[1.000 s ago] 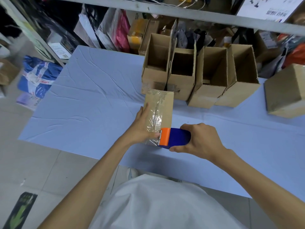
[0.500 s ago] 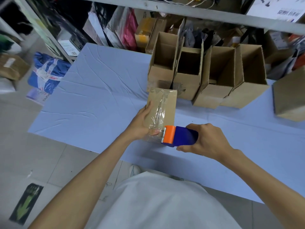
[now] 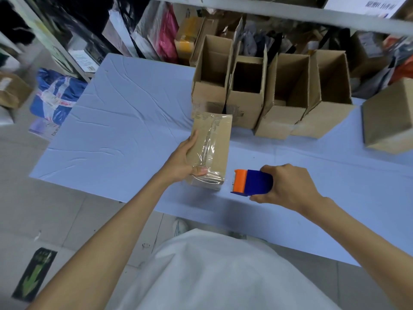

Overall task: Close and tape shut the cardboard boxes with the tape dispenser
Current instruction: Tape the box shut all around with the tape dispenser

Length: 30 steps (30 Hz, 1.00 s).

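We hold the taped box (image 3: 212,148) on the tabletop (image 3: 123,121), just on the near side of the four open boxes (image 3: 243,108) lined up at the far edge. Our left hand (image 3: 181,162) curls round its left side, with the thumb pressed on the near end of the clear tape (image 3: 207,148) that runs lengthwise down the top face. Our right hand (image 3: 288,186) is wrapped round the blue and orange tape dispenser (image 3: 252,182), just right of the box's near corner and apart from it. We cannot tell whether the dispenser touches the tabletop. No tape seems to join it to the box, so we judge the strip cut and the step in hand to be sealing its loose end.

To do that well, we should pin the box down and rub the thumb from the middle of the strip outward and over the near edge. The tape looks wrinkled there, and wrinkles tend to lift. The far end deserves the same firm pass. With four boxes open, the task looks early. A larger box (image 3: 388,117), shut, sits at the far right.
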{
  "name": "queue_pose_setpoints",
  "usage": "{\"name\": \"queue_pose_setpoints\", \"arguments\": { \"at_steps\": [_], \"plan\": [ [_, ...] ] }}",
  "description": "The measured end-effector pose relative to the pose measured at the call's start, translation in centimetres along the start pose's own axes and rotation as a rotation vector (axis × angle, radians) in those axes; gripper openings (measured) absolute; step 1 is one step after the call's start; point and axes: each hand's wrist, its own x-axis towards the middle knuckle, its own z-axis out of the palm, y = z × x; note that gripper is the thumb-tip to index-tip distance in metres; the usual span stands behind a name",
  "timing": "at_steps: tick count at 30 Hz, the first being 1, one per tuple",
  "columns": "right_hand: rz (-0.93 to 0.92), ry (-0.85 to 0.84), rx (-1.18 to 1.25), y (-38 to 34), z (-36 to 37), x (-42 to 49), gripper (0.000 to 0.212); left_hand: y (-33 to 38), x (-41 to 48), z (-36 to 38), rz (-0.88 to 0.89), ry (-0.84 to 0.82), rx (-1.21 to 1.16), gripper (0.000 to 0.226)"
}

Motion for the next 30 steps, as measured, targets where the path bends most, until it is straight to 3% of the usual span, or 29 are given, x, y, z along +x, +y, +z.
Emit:
{"name": "queue_pose_setpoints", "arguments": {
  "at_steps": [11,16,18,21,27,30],
  "plan": [
    [0.094,-0.010,0.013,-3.0,0.8,2.7,0.056,-0.1,-0.1,0.0,-0.011,0.001,-0.035,0.113],
    [0.074,0.032,-0.073,-2.9,1.3,3.0,0.047,0.2,-0.2,0.1,-0.001,-0.009,-0.051,0.111],
    [0.031,-0.046,-0.225,-3.5,2.2,2.9,0.038,0.1,-0.3,0.2,-0.010,-0.004,-0.078,0.110],
    [0.060,-0.108,-0.202,-3.4,4.3,2.6,0.035,0.4,-0.4,0.1,-0.017,0.000,-0.098,0.110],
    [0.209,0.186,-0.115,0.0,4.3,3.6,0.055,0.5,-0.3,0.1,-0.046,-0.003,-0.120,0.109],
    [0.245,0.191,-0.132,0.6,5.8,4.3,0.057,0.3,-0.3,0.0,-0.061,0.009,-0.115,0.110]
  ]
}}
